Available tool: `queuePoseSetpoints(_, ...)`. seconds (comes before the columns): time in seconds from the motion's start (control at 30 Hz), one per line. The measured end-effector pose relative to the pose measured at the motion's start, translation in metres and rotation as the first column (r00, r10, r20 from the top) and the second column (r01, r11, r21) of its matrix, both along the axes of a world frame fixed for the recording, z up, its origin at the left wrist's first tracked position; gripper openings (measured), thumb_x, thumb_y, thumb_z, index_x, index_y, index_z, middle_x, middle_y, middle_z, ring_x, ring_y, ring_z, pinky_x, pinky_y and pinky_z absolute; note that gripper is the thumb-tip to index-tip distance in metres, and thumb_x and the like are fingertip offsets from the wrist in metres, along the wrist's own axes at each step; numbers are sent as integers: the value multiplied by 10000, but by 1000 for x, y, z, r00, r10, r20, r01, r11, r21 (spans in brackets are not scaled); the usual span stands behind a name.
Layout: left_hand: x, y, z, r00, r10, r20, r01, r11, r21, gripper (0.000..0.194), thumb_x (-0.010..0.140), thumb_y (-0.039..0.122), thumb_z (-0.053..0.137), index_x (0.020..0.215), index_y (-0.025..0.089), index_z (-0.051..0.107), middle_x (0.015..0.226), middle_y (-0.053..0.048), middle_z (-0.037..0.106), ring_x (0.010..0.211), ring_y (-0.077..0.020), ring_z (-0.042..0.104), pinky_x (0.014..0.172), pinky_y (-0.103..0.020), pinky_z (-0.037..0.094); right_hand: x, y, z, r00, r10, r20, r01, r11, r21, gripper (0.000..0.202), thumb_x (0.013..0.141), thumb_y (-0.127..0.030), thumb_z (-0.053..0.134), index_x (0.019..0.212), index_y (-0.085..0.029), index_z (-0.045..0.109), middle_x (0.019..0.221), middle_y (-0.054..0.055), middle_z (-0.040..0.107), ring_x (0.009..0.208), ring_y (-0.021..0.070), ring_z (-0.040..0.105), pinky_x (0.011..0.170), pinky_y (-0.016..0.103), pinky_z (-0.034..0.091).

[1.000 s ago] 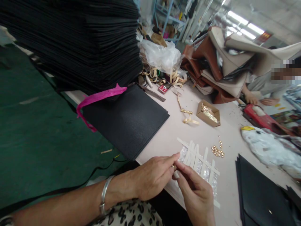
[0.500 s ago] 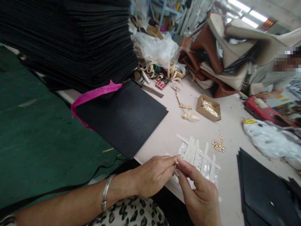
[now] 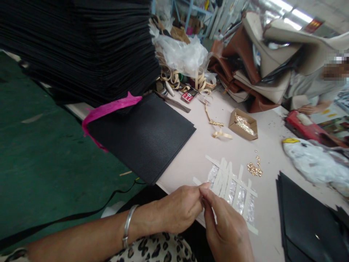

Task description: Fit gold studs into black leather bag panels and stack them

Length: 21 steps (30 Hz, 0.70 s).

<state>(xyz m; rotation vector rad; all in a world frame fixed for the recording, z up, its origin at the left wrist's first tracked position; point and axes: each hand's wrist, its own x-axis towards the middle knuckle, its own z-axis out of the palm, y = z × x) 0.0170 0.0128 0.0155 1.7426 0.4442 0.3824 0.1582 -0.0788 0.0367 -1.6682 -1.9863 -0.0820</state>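
Note:
My left hand [image 3: 178, 209] and my right hand [image 3: 226, 222] meet fingertip to fingertip at the table's near edge. Both are closed in a pinch, and whatever lies between the fingers is hidden. Just beyond them, strips of pale tape [image 3: 223, 176] hold down clear bubbly plastic [image 3: 231, 191] on the table. A small heap of gold metal rings [image 3: 255, 169] lies to the right of the tape. Farther back, a small cardboard box [image 3: 244, 131] contains more gold-coloured pieces.
Flat black leather panels [image 3: 147, 138] lie left, beside a tall black stack [image 3: 81, 47] and a pink strip [image 3: 111, 105]. Black pieces [image 3: 308, 218] rest at right, near a white plastic bag [image 3: 313, 160]. Brown and beige bags [image 3: 261, 69] pile up behind. Another person's hand [image 3: 311, 109] shows far right.
My fingertips have closed more tightly together, and the left fingers have curled in. A small gold glint seen between them earlier is now hidden. Objects on the table stay put.

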Motion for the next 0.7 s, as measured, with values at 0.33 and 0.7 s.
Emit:
queuePoseSetpoints(0.33,8,2,-11,996,89,-6,-89,994,-56,283,987,248,355,1075,162,609,904,-40,692,854,-196,646,861,-304,513,-5,7,-5,996,-62,64,63,998,-12,312,969,-89,423,1200,-115,630,922,108,748,701,166,701,614,274,534)
queuePoseSetpoints(0.7,4,-2,-24,990,122,67,-125,992,34,398,951,259,426,1302,167,592,977,-76,744,942,-225,690,923,-326,547,-17,11,-13,988,-97,123,88,993,82,346,974,-72,360,1212,-74,611,763,81,714,635,185,659,606,316,491)
